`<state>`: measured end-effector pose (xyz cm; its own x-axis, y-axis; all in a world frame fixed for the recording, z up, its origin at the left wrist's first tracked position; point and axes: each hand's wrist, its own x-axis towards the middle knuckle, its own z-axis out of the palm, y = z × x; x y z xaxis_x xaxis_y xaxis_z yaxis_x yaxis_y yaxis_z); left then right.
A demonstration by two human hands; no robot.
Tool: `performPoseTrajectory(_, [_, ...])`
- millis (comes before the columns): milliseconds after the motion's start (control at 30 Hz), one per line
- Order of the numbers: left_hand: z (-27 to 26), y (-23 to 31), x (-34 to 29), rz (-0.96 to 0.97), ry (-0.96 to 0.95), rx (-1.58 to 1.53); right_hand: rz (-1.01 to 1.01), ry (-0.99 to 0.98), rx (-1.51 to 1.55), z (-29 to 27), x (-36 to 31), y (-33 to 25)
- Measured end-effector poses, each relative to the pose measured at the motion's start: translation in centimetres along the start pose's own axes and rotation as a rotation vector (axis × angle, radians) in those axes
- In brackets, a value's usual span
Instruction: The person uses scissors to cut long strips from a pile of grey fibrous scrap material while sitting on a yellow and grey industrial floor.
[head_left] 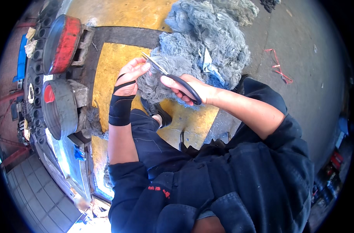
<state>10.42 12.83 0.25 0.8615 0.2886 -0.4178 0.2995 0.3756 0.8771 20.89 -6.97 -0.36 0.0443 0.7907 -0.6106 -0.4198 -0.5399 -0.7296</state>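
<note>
My right hand (194, 86) is closed round the black handles of a pair of scissors (156, 66). The metal blades point up and left, their tips just past my left hand (132, 77). That hand wears a black wrist wrap (120, 108); thumb and forefinger come together beside the blades, and whatever they pinch is too small to make out. Below the blades, a clump of grey tangled yarn (153, 83) lies against the left hand's side. It runs into a large heap of grey-blue yarn (208, 35) with a pale blue scrap (210, 66) on it.
At the left stand two round drums, one red and black (66, 44), one grey (64, 110), next to concrete blocks (80, 93). Worn yellow paint (120, 58) covers part of the floor. My shoe (165, 116) rests below the yarn. A red cord (278, 66) lies on the right.
</note>
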Motion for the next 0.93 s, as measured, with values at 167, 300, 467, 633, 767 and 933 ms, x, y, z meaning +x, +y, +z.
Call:
performPoseTrajectory(167, [0.7,0.3,0.0,0.032,-0.124,0.06,-0.028,0.015,0.004,-0.4,-0.5,-0.2])
performPoseTrajectory(300, [0.7,-0.1,0.5,0.035,-0.115,0.077,-0.055,-0.011,0.01,-0.5,-0.3,0.1])
performPoseTrajectory(467, [0.0,-0.3,0.7,-0.003,-0.121,0.073,-0.04,-0.028,0.042,-0.9,-0.8,-0.6])
performPoseTrajectory(633, [1.1,-0.3,0.6,0.032,-0.109,0.235,-0.286,0.225,0.028,-2.8,-0.7,-2.6])
performPoseTrajectory(767, [2.1,-0.1,0.6,0.065,-0.212,0.295,-0.581,0.208,-0.129,-5.2,2.0,-2.6])
performPoseTrajectory(933, [3.0,0.1,0.6,0.113,-0.289,0.282,-0.505,-0.051,-0.346,-5.3,3.7,-2.4])
